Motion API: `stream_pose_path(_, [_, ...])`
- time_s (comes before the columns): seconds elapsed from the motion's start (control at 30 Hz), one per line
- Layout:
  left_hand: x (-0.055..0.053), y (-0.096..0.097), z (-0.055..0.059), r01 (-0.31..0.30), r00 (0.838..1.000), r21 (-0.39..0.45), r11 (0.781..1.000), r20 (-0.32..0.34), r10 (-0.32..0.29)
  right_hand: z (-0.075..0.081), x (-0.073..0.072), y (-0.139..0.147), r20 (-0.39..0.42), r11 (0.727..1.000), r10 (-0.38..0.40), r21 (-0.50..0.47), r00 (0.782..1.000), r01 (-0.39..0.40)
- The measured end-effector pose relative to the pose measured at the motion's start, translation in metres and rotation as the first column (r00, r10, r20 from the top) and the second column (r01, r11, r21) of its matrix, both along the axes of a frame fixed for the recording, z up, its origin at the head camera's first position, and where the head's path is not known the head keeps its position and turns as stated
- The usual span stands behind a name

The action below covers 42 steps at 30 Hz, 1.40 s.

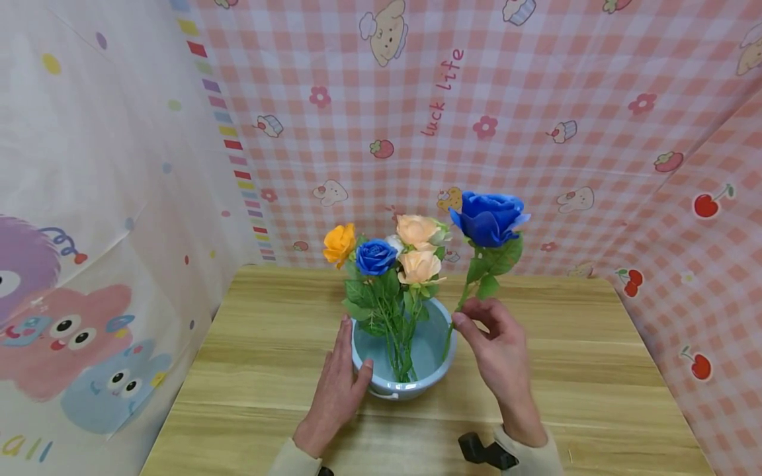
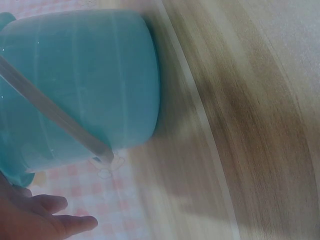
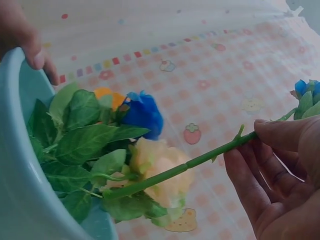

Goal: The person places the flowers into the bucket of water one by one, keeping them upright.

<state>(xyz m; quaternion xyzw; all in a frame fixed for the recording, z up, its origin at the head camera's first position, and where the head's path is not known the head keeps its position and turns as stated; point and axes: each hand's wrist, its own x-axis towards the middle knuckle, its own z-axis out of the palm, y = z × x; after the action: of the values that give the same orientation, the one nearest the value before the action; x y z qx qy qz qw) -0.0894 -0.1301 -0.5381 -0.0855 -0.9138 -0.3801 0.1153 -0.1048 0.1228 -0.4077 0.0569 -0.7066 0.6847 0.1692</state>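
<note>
A light blue bucket (image 1: 433,377) with a handle (image 2: 55,112) stands on the wooden table. Inside it are an orange flower (image 1: 340,244), a blue rose (image 1: 376,257) and several peach roses (image 1: 420,265) with leafy green stems. My right hand (image 1: 503,347) pinches the green stem (image 3: 175,171) of a larger blue rose (image 1: 489,219) between thumb and fingers. The stem's lower end reaches inside the bucket's right rim. My left hand (image 1: 338,383) rests against the bucket's left side, its fingers fairly straight and the thumb at the rim.
The wooden table (image 1: 262,370) extends to both sides of the bucket. A pink checkered cloth (image 1: 524,73) hangs behind and on the right. A white cloth with cartoon figures (image 1: 119,218) hangs on the left.
</note>
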Motion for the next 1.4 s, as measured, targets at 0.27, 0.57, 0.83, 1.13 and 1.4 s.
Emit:
stream_pose_path(0.27, [0.0, 0.0, 0.0, 0.004, 1.0, 0.001, 1.0, -0.002, -0.004, -0.017, -0.007, -0.008, 0.016, 0.998, 0.053, 0.039, 0.998, -0.053])
stream_pose_path(0.57, [0.0, 0.0, 0.0, 0.008, 1.0, -0.001, 1.0, -0.004, -0.008, -0.043, -0.01, -0.016, 0.073, 0.99, 0.061, 0.12, 0.995, -0.07])
stream_pose_path(0.83, [0.0, 0.0, 0.0, 0.008, 1.0, 0.001, 1.0, -0.002, -0.008, -0.057, -0.012, -0.018, 0.121, 0.978, 0.049, 0.198, 0.991, -0.073])
stream_pose_path(1.13, [0.001, 0.0, 0.0, 0.006, 1.0, 0.0, 1.0, -0.001, -0.006, -0.067, -0.013, -0.021, 0.059, 0.936, 0.027, 0.348, 0.998, -0.045])
stream_pose_path(1.4, [0.0, 0.0, -0.001, 0.002, 1.0, -0.006, 1.0, -0.001, -0.002, -0.069, -0.016, -0.024, 0.013, 0.886, 0.0, 0.463, 1.0, -0.006])
